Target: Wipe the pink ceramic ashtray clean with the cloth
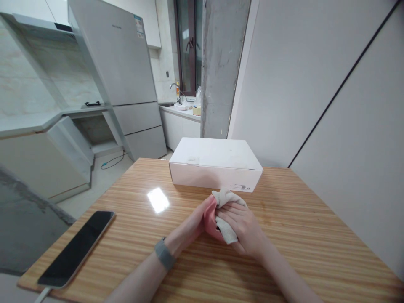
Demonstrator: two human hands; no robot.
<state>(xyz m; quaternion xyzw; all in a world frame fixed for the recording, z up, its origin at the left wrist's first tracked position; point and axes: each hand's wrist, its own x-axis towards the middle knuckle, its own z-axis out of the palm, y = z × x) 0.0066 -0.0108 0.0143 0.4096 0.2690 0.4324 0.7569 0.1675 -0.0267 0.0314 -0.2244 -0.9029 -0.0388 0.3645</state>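
A pink, smooth, rounded object (210, 219) with a small dark spot is held up off the wooden table (132, 235); its kind is not clear because my hands and the cloth cover most of it. My left hand (204, 210), with a grey band on the wrist, grips it from the left side. On its right, my right hand (244, 225) presses a light grey cloth (227, 234) against the pink object. The cloth bunches up above the fingers and hangs out below them. Some of my left fingers are hidden behind the pink object.
Just beyond my hands a white box (214, 153) stands on the table. A black phone (78, 248) with a white cable (43, 294) lies at the left edge. A white wall (331, 105) borders the right; a fridge (118, 54) and sink counter (179, 111) are behind.
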